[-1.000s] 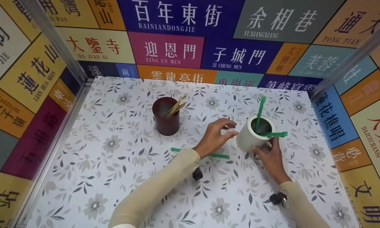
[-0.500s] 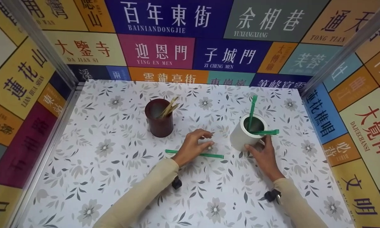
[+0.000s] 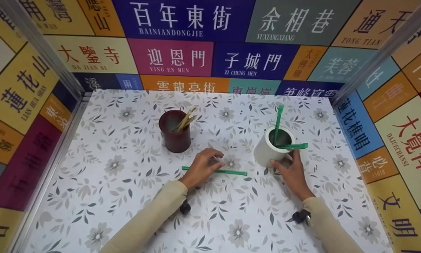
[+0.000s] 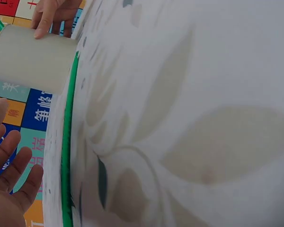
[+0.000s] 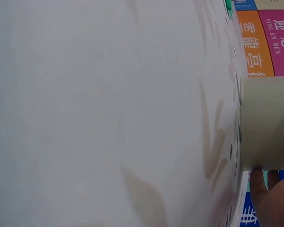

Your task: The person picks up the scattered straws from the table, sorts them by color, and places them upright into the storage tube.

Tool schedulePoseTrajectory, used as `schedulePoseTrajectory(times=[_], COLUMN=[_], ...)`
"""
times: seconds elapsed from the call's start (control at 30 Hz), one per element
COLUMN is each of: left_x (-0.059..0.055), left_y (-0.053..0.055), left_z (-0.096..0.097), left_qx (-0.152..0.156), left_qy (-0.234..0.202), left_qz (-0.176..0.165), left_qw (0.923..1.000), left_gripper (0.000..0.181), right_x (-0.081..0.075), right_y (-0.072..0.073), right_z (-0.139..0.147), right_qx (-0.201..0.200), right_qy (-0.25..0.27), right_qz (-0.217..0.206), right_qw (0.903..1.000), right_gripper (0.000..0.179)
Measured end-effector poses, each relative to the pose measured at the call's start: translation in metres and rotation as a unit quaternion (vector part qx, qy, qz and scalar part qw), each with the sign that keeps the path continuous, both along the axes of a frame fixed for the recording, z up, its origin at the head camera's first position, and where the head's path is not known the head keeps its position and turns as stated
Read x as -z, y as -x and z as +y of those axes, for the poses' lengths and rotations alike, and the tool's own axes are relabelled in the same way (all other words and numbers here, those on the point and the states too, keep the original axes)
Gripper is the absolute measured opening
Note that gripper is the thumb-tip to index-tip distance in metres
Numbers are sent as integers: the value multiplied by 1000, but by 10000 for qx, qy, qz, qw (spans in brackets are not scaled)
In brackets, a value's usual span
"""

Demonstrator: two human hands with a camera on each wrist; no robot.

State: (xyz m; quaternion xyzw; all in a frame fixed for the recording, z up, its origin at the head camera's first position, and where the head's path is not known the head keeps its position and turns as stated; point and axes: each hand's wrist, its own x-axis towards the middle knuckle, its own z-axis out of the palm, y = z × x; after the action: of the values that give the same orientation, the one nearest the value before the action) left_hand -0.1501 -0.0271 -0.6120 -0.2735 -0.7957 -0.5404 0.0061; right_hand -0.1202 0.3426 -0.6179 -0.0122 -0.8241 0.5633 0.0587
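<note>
My right hand (image 3: 293,172) grips the side of a white cup (image 3: 264,153), its thumb on the near face and its fingers round the right side. Two thin green straw-like sticks with flat ends (image 3: 277,121) stick out of the cup, one nearly upright and one leaning right over the rim. My left hand (image 3: 201,168) holds nothing, its fingers loosely bent over a third green stick (image 3: 233,172) lying on the table. In the left wrist view that stick (image 4: 67,142) runs lengthwise beside the left fingers (image 4: 21,165). The right wrist view shows the cup (image 5: 267,123) above the right fingers.
A dark red-brown cup (image 3: 177,138) with several thin wooden sticks (image 3: 185,121) stands back left of the left hand. The table (image 3: 210,225) has a white floral cover. Printed wall panels (image 3: 175,58) enclose its back and sides.
My left hand has moved away from the white cup, leftward and nearer, to over the green stick on the table. The right hand stays on the cup. The head view has shifted slightly.
</note>
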Motion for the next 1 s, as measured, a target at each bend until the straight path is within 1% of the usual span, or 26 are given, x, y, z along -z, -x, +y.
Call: schedulePoseTrajectory(times=[0.17, 0.33, 0.47, 0.6, 0.83, 1.0], left_x=[4, 10, 11, 13, 23, 29], left_y=[-4, -9, -11, -11, -12, -11], left_z=[-9, -16, -20, -24, -31, -33], left_qx=[11, 21, -20, 20, 73, 157], left_qy=[248, 331, 431, 516, 728, 1044], left_qz=[19, -140, -169, -52, 183, 429], left_qw=[9997, 9994, 9989, 9987, 9971, 9935], left_gripper=[28, 28, 28, 27, 27, 24], right_x=[-1, -3, -2, -1, -1, -2], right_y=[1, 0, -1, 0, 1, -1], right_z=[-1, -3, -2, -2, -2, -2], right_qx=[-15, 31, 89, 121, 86, 47], right_qy=[17, 112, 34, 14, 45, 123], right_qz=[142, 95, 53, 53, -18, 2], right_qw=[9999, 9999, 9999, 9999, 10000, 9999], right_gripper=[93, 94, 93, 91, 91, 92])
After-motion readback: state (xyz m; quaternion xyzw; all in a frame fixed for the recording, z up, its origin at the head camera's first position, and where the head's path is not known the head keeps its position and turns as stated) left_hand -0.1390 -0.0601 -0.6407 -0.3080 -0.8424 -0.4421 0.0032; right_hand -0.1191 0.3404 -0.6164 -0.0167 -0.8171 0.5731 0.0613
